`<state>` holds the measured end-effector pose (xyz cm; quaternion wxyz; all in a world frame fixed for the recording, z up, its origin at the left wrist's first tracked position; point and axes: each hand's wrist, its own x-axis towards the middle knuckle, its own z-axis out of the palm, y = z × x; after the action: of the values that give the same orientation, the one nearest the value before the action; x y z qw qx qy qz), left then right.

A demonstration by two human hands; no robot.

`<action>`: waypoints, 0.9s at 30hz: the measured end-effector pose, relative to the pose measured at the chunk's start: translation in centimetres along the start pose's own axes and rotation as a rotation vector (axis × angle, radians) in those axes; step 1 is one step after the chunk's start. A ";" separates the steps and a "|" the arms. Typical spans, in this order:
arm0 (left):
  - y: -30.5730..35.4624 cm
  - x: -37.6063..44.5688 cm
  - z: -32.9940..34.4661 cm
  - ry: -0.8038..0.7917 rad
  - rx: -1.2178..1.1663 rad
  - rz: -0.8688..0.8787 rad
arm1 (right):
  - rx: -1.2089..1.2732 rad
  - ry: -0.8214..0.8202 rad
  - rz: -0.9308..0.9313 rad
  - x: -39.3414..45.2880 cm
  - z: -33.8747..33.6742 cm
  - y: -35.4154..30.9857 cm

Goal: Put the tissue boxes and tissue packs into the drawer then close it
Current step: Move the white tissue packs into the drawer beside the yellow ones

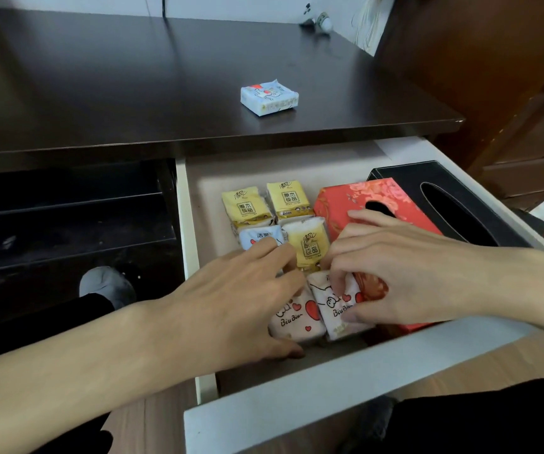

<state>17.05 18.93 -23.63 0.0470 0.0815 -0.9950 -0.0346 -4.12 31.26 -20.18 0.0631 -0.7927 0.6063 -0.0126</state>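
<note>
Counted in the open white drawer (346, 385): two tissue boxes, six small tissue packs; one more pack out on the dark desk top (133, 93).

Boxes: red floral box (355, 201) alongside the packs; black box (454, 191) beyond it against the drawer's right wall; both lying flat, slots up.

Packs, in rows: two yellow at the back, left yellow pack (246, 204) and right yellow pack (289, 198) side by side; middle row, blue-white pack (257, 235) beside a third yellow pack (308, 245); front row, two white heart-print packs, left heart pack (291, 317) and right heart pack (332, 309), touching each other. Lone blue pack (269, 97) flat on the desk, well apart from both hands.

Hidden or unclear: most of blue-white pack covered by left fingers; lower half of red box behind right hand; near end of black box cut by right forearm; print on packs only partly legible; small white object (324, 22) at the desk's far edge too blurred to name.

Left hand (231, 303): palm down over the left heart pack, fingers loosely spread, tips resting on blue-white pack and the edge of third yellow pack, thumb down on drawer floor near the front wall; not clamped on anything.

Right hand (405, 270): fingertips and thumb pinched on the top of right heart pack; forefinger stretched out flat on the red box.
</note>
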 end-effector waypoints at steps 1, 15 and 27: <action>0.0 0.0 0.1 0.008 0.000 0.006 | -0.019 -0.006 0.026 0.1 0.0 0.3; -3.9 1.3 -3.2 0.173 -0.122 -0.183 | -0.044 0.150 0.124 4.8 -3.1 3.2; -10.7 5.5 -1.6 0.040 -0.007 -0.439 | 0.165 0.383 0.663 21.1 -6.4 9.0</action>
<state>13.53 7.42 -22.37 0.0581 0.2968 -0.9521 -0.0459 -7.82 8.06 -16.07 0.0130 -0.5295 0.8271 -0.1881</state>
